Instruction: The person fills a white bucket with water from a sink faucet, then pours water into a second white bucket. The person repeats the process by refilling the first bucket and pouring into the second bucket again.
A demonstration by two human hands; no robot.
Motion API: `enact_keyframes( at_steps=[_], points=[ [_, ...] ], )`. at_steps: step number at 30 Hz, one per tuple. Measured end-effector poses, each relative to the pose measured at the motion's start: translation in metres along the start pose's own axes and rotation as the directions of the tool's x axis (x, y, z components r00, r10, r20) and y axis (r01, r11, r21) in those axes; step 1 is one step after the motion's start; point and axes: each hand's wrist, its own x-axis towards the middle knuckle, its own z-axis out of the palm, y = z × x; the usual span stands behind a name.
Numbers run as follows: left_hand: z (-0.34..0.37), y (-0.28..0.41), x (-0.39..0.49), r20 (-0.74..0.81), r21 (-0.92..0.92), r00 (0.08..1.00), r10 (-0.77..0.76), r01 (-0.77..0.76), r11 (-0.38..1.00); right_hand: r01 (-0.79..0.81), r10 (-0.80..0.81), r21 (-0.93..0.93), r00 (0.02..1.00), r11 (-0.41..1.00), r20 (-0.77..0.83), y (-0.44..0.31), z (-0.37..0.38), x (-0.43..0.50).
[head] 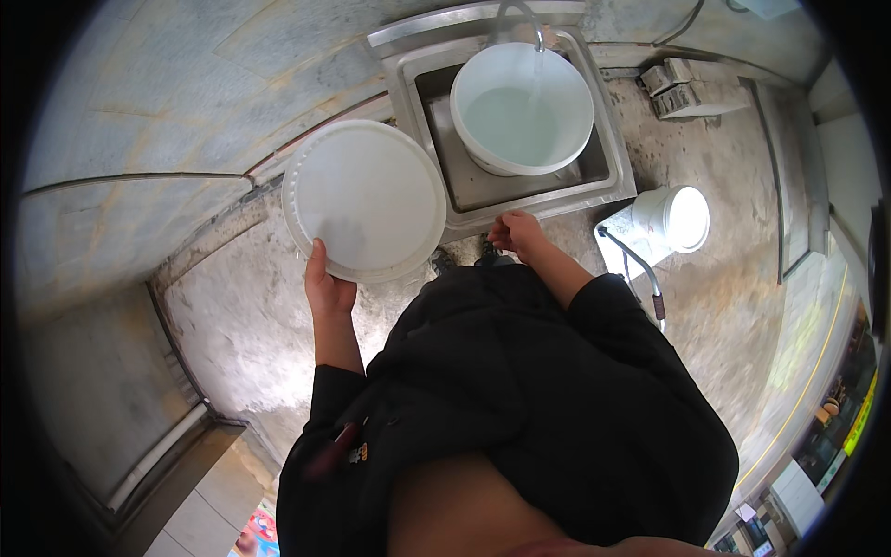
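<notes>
My left hand (329,285) grips the lower left rim of a round white plastic lid (365,198), thumb on its upper face. The lid is held out to the left of a stainless steel sink (459,191). My right hand (514,231) is at the sink's front edge, its fingers curled; whether it touches the edge I cannot tell. Inside the basin stands a large white plastic bucket (522,160), partly filled with water (511,125). A thin stream falls into it from a curved metal faucet (538,35).
Right of the sink, a white bucket (647,219) with a bright round top stands by a folding cart with a metal handle (651,278). Concrete blocks (703,97) lie by the back wall at the right. A white pipe (160,452) runs low at the left.
</notes>
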Motion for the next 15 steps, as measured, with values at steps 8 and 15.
enact_keyframes(
  at_steps=[8,15],
  points=[
    [0.003,-0.003,0.003,-0.043,0.015,0.999,-0.02,0.021,1.0,0.032,-0.032,-0.004,0.999,0.999,0.005,-0.005,-0.004,-0.004],
    [0.005,-0.005,0.009,-0.009,0.012,0.999,-0.032,0.032,0.999,0.06,-0.06,0.016,0.998,0.998,-0.009,-0.013,-0.007,-0.007]
  ],
)
